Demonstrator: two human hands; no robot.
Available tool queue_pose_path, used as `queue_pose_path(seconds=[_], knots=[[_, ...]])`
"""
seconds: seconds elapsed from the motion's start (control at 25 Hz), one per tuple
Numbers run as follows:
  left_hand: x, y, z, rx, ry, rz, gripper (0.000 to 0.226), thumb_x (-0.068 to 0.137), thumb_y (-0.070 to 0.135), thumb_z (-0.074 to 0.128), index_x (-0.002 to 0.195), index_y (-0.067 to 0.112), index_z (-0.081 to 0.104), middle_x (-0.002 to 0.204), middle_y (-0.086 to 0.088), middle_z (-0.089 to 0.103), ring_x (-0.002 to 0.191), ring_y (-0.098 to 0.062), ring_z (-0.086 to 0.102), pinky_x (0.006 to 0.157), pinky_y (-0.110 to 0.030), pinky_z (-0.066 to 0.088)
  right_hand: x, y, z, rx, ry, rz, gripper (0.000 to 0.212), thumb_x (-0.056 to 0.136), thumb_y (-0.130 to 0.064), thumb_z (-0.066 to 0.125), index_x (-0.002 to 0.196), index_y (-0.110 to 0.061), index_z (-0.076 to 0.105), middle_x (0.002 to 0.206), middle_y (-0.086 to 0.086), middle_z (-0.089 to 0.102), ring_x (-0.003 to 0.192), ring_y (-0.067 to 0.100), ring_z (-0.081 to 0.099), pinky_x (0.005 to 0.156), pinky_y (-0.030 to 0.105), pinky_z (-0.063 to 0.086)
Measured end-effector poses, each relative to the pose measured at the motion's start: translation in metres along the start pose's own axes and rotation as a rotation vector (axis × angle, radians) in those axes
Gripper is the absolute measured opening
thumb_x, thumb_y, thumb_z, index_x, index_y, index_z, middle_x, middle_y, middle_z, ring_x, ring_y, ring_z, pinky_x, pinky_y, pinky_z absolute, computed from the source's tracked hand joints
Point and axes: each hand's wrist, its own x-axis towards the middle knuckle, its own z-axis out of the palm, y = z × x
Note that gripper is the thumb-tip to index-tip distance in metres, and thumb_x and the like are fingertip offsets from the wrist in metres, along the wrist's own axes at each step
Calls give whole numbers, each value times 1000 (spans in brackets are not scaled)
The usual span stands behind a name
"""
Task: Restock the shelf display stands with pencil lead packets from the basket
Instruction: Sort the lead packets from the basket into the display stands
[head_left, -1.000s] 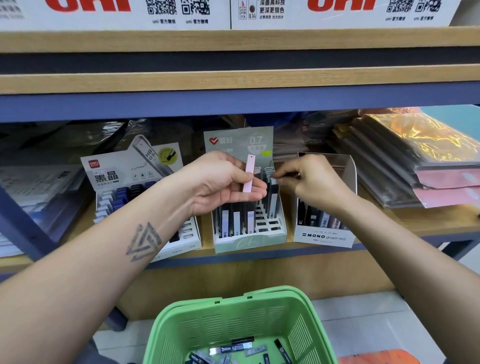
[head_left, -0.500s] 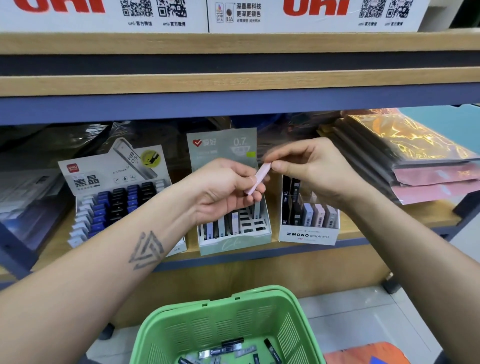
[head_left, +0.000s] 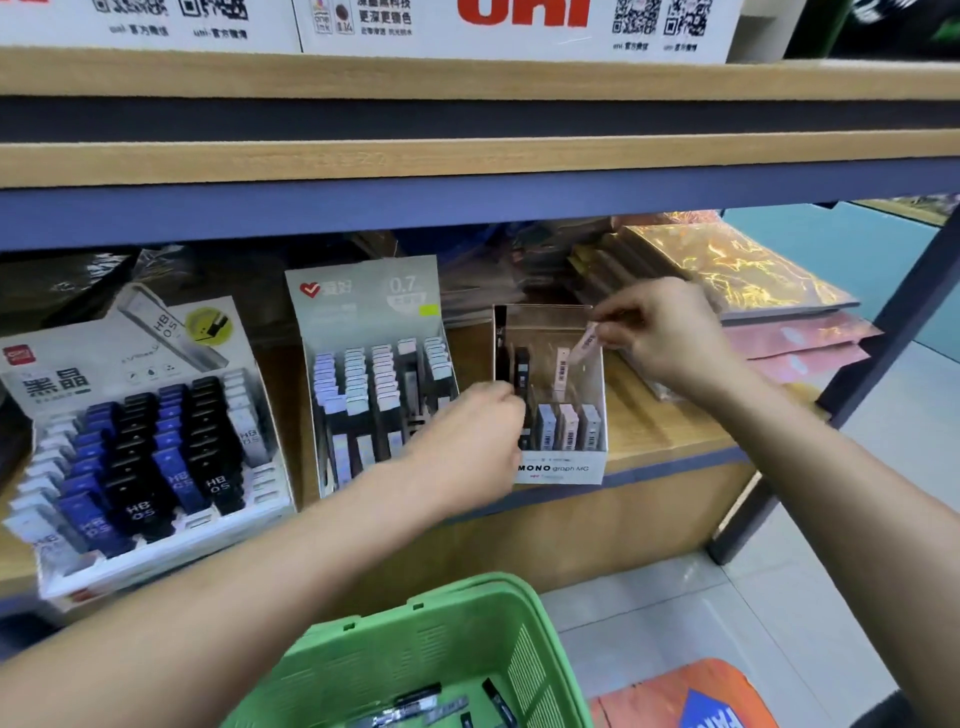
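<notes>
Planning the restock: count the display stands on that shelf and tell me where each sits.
3. The HB 05 stand is at the left, the 0.7 stand in the middle, and the MONO stand at the right. More could be hidden in the dark clutter behind.

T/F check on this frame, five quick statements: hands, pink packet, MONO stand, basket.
1. The right hand pinches the pink packet above the MONO stand. True.
2. The pink packet already sits upright in the stand's front row. False: it is tilted in the air, above the stand's clear back wall.
3. The left hand is at the left front of the MONO stand, beside a black packet. True; whether it grips that packet cannot be told.
4. The green basket holds no packets. False: several dark packets lie on its bottom.
5. The middle stand is marked 0.5. False: its header reads 0.7.
</notes>
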Motion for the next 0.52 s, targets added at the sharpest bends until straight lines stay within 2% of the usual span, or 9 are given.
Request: queue_pose_path(seconds=[0.08, 0.16, 0.32, 0.52], knots=[[-2, 3, 14, 135, -39, 19, 40, 92, 3, 48, 131, -1, 53, 140, -16, 46, 138, -30, 37, 114, -40, 37, -1, 2, 7, -51, -14, -57, 22, 92, -9, 70, 114, -11, 75, 116, 5, 72, 107, 19, 65, 91, 24, 45], [-4, 6, 19, 181, -18, 16, 48, 89, 0, 48, 137, -3, 47, 143, -18, 43, 140, -30, 32, 116, -42, 36, -1, 4, 15, -64, -25, -99, 21, 92, -6, 69, 112, -10, 76, 112, 7, 73, 104, 21, 66, 90, 27, 49], [-4, 7, 18, 147, -8, -14, 48, 90, -1, 47, 137, -4, 46, 141, -19, 44, 138, -30, 34, 114, -41, 38, -2, 7, 32, -82, -65, -138, 20, 92, -6, 68, 110, -11, 76, 105, 7, 75, 97, 22, 68, 87, 37, 56], [-3, 4, 17, 138, -11, 1, 43, 89, 0, 49, 131, -4, 51, 137, -20, 49, 134, -30, 39, 112, -40, 39, -5, 9, 47, -127, -13, -143, 16, 90, -4, 69, 104, -9, 76, 100, 9, 73, 91, 24, 67, 82, 39, 57]])
